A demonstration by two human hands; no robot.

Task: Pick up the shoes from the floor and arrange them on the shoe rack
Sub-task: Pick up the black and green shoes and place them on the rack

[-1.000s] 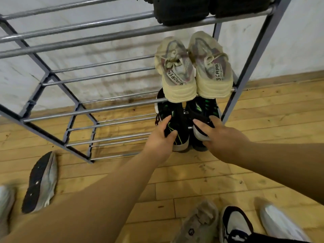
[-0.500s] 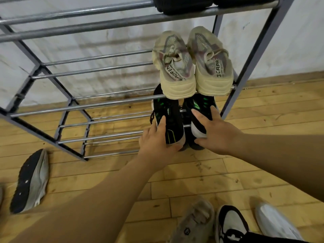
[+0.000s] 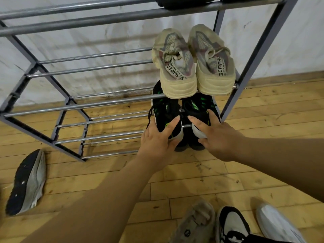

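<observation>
A grey metal shoe rack [image 3: 108, 102] stands against the wall. On its lower shelf at the right sit two black shoes with green marks. My left hand [image 3: 158, 142] grips the heel of the left black shoe [image 3: 166, 111]. My right hand [image 3: 215, 137] grips the heel of the right black shoe [image 3: 198, 106]. A pair of beige sneakers [image 3: 192, 62] rests on the shelf above them. Dark shoes [image 3: 184, 1] lie on the top shelf, mostly cut off.
On the wooden floor a grey shoe [image 3: 28, 181] lies on its side at the left. At the bottom edge lie a beige shoe [image 3: 196, 223], a black-and-white shoe [image 3: 233, 225] and a white shoe [image 3: 277, 225]. The rack's left half holds nothing.
Both hands have slid slightly forward with the black shoes, setting them deeper on the lower shelf. The view has shifted a little to the right.
</observation>
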